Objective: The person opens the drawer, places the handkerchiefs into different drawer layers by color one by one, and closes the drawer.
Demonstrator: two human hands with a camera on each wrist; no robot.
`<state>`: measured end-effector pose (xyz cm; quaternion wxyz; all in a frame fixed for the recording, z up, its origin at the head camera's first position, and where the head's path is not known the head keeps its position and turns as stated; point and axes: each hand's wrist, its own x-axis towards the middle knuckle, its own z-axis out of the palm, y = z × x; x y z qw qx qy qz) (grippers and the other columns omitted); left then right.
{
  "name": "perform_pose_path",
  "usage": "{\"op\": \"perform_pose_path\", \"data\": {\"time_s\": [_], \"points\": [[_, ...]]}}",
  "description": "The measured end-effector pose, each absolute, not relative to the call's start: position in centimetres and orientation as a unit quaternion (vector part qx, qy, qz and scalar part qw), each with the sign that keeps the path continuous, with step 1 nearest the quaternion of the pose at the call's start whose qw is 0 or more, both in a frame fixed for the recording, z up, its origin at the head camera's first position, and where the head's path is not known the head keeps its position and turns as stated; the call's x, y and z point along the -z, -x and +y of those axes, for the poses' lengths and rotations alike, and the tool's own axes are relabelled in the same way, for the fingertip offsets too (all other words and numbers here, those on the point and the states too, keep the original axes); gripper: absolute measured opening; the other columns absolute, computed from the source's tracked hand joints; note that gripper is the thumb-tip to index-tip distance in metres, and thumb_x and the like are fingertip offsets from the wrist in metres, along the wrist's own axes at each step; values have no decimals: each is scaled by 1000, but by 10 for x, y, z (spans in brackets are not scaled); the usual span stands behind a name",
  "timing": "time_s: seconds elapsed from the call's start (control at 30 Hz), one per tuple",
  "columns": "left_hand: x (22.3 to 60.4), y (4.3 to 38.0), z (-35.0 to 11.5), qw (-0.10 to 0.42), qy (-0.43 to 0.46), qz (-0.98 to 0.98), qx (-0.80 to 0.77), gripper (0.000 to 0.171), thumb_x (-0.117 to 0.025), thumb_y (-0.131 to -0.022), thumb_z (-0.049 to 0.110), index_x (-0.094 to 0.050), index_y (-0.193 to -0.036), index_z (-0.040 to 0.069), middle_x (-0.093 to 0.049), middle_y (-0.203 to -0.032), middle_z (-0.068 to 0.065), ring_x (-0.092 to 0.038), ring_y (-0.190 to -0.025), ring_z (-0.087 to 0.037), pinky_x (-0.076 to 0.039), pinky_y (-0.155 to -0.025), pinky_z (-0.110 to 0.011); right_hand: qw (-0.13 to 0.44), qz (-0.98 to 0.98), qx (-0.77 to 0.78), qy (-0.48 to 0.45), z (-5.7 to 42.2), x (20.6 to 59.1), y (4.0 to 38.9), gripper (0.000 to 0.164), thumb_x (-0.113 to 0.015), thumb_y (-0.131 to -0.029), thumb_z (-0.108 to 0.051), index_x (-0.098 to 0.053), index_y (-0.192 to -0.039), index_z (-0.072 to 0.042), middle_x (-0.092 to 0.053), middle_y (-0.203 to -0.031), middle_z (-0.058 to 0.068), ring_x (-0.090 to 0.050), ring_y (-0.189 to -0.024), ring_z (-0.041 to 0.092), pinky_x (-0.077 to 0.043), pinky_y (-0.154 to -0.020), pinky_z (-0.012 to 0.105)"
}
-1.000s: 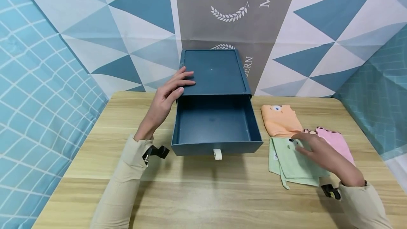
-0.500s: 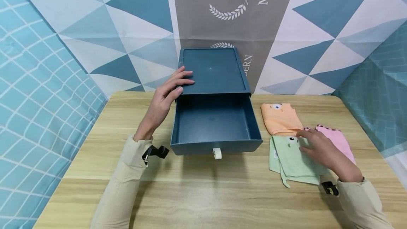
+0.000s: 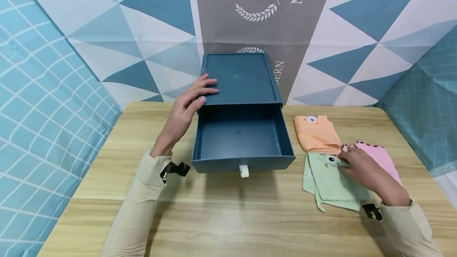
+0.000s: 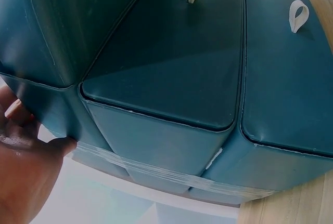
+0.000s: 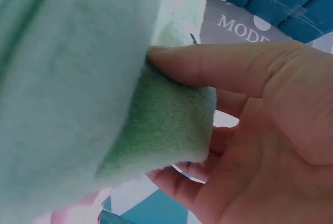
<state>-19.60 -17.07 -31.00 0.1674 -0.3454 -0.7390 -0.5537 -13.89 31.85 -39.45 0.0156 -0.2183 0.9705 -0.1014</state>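
My left hand (image 3: pixel 182 110) rests on the left edge of a dark blue drawer cabinet (image 3: pixel 242 78), fingers over its top. In the left wrist view its thumb lies along the cabinet's side. The cabinet's top drawer (image 3: pixel 217 165) is pulled out, with nothing inside and a white pull loop (image 3: pixel 244 171) in front. At the right my right hand (image 3: pixel 367 171) pinches the upper edge of a folded green towel (image 3: pixel 332 187) with an eye design. The right wrist view shows the thumb on the towel's lifted corner (image 5: pixel 166 120), fingers behind it.
A folded orange towel (image 3: pixel 317 134) lies just behind the green one, and a pink towel (image 3: pixel 380 158) lies to its right, partly hidden by the right hand. Lower drawers (image 4: pixel 166 42) with loops show in the left wrist view. A patterned backdrop (image 3: pixel 164 23) stands behind the wooden table (image 3: pixel 221 217).
My right hand has gone from hovering over the green towel to pinching its upper edge, which is now raised a little. The left hand stays on the cabinet.
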Motion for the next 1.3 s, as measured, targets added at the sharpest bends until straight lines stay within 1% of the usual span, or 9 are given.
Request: {"op": "perform_pose_path", "data": {"time_s": [0.23, 0.47, 0.6, 0.73, 0.83, 0.97, 1.07, 1.13, 1.3], "points": [[312, 195, -171, 166, 342, -743, 550, 33, -44, -104, 9, -66, -128, 4, -49, -150, -6, -23, -150, -16, -17, -122, -37, 8, 967, 110, 229, 320, 386, 135, 19, -78, -77, 1, -71, -94, 8, -65, -86, 11, -58, -78, 26, -48, -66, 43], [312, 193, -171, 165, 340, -747, 547, 33, -43, -105, 10, -66, -128, 6, -49, -150, -3, -23, -150, -16, -17, -122, -37, 24, 968, 130, 213, 310, 372, 126, 20, -79, -81, -5, -72, -100, 1, -70, -90, 4, -59, -76, 14, -47, -60, 32], [312, 193, -171, 165, 341, -747, 547, 33, -44, -105, 10, -66, -128, 6, -49, -149, -3, -23, -150, -16, -17, -122, -37, -24, 963, 137, 231, 306, 364, 118, 24, -81, -79, -7, -73, -101, -3, -71, -94, 5, -60, -78, 14, -46, -59, 29], [312, 194, -170, 166, 341, -745, 548, 32, -44, -104, 9, -66, -127, 6, -50, -149, -5, -24, -150, -15, -17, -122, -37, -91, 951, 139, 262, 304, 357, 110, 27, -85, -74, -7, -74, -98, -10, -71, -95, 1, -58, -78, 8, -44, -57, 25], [312, 194, -169, 168, 342, -744, 550, 32, -44, -104, 7, -66, -127, 4, -50, -149, -6, -24, -150, -16, -17, -122, -37, -121, 941, 141, 282, 302, 353, 106, 30, -86, -71, -6, -74, -97, -15, -71, -94, -2, -55, -78, 6, -41, -57, 22], [303, 185, -166, 165, 338, -747, 549, 32, -42, -103, 2, -64, -125, -5, -48, -148, -17, -23, -150, -25, -17, -122, -37, -161, 929, 133, 307, 298, 348, 102, 35, -87, -67, -7, -75, -97, -21, -70, -92, -8, -52, -77, 2, -38, -61, 20], [302, 184, -166, 168, 338, -749, 545, 32, -41, -103, 1, -64, -125, -5, -48, -148, -18, -23, -150, -26, -17, -122, -37, -184, 918, 137, 322, 296, 345, 100, 40, -88, -63, -5, -76, -96, -22, -69, -90, -10, -49, -76, -1, -36, -63, 20], [308, 191, -169, 172, 340, -747, 545, 33, -42, -103, 3, -65, -126, -1, -49, -149, -12, -24, -150, -21, -17, -122, -37, -192, 912, 149, 332, 295, 343, 99, 42, -87, -61, -3, -76, -97, -22, -68, -89, -10, -50, -76, 0, -36, -66, 18], [312, 195, -171, 175, 344, -744, 545, 33, -44, -104, 8, -66, -127, 4, -49, -149, -6, -24, -150, -16, -17, -123, -37, -185, 907, 182, 333, 292, 336, 95, 46, -87, -61, 3, -76, -99, -20, -67, -91, -11, -51, -79, 0, -37, -71, 20]]}}
